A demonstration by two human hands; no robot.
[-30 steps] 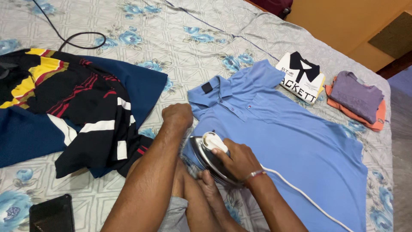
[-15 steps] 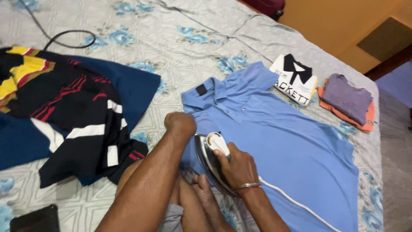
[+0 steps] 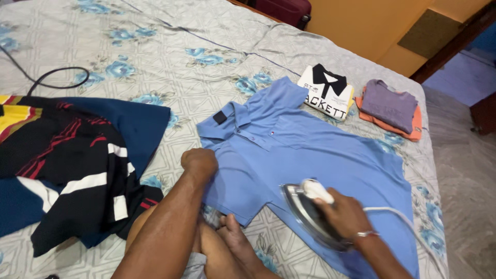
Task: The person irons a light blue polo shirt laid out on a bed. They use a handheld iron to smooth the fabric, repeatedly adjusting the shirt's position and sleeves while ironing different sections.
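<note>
- My right hand is wrapping around the white handle of the iron, clenched on it, and the iron's metal soleplate is pressing on the lower side of the blue polo shirt.
- I'm seeing a thin bracelet on that wrist, and the iron's white cord is trailing off toward the bed's right edge.
- My left hand is balled into a fist, grasping nothing, knuckles bearing down on the shirt's near sleeve, just below the collar.
- The blue polo is lying flat, front up, in the middle of the bed, collar pointing toward the left, hem running toward the near right corner.
- My bare foot is resting at the near edge, touching the sleeve's lower border.
- Over toward the left edge, a heap of clothes is sprawling: a black garment with red and white stripes lying on top of a navy one.
- A black cable is looping across the floral bedsheet near the far left.
- Toward the far right corner, a folded white shirt with a black collar is sitting just beside the polo's far sleeve.
- Next to it, a folded purple top is lying stacked on an orange one.
</note>
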